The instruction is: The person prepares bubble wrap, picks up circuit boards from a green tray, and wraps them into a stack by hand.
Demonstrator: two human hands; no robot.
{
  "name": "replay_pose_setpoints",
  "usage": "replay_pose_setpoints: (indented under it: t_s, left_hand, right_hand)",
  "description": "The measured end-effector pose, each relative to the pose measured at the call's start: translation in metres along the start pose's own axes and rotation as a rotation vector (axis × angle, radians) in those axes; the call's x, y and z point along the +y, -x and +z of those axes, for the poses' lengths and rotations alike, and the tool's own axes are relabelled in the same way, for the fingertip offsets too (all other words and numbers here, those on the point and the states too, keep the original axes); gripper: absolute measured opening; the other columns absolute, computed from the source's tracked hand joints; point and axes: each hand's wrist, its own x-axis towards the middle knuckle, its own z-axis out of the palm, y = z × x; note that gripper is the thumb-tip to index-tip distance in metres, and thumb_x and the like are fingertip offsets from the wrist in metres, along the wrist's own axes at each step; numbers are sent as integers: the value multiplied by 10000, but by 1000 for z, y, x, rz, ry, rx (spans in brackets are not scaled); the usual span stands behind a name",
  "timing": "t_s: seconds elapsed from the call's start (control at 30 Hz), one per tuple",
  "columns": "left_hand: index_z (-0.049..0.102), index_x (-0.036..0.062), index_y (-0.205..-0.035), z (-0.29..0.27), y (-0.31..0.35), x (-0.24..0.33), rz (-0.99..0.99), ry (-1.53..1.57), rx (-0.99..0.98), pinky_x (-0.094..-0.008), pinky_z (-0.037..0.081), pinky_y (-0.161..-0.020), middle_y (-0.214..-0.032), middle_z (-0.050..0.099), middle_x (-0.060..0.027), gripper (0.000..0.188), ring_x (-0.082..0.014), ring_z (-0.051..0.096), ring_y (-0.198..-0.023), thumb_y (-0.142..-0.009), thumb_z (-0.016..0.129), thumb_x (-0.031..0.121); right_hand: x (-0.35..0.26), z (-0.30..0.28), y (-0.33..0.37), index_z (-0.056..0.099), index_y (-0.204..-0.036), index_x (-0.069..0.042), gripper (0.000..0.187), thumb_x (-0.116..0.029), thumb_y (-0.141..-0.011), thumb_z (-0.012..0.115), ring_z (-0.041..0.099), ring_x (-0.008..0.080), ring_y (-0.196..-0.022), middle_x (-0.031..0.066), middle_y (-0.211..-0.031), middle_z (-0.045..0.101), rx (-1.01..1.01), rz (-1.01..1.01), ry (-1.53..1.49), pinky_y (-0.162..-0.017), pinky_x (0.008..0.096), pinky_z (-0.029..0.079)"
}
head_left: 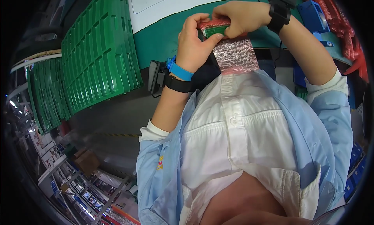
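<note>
Over the edge of the green table I hold a green circuit board (215,31) between both hands. My left hand (193,45) is closed at its left end, the thumb pressed along the near side. From the right, my right hand (246,18) grips the board and the pink bubble wrap around it. The bubble-wrap bag (236,56) hangs down toward my shirt, its lower part silvery and flat. Pink wrap also shows behind the board, between the fingers. How far the board sits inside the bag is hidden by my hands.
The green tabletop (165,41) carries a white sheet (167,6) with a drawn outline. Green plastic crates (99,55) stand at the left. On the right are a blue box (313,16) and a heap of red bubble wrap (339,22). A cardboard box (87,162) lies farther off.
</note>
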Motion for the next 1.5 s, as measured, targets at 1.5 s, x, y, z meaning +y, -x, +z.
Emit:
replay_pose_setpoints:
  t_s: [1.5]
  left_hand:
    - [566, -38, -1220, -12, 13, 68, 27, 447, 58, -234, 499, -726, -933, 669, -55, 376, -94, 616, -844, -865, 681, 3]
  right_hand:
    - [-12, 37, 40, 519, -1285, -31, 625, -74, -739, 819, 552, 177, -1178, 92, -1236, 578, 564, -431, -460, -1020, 323, 425]
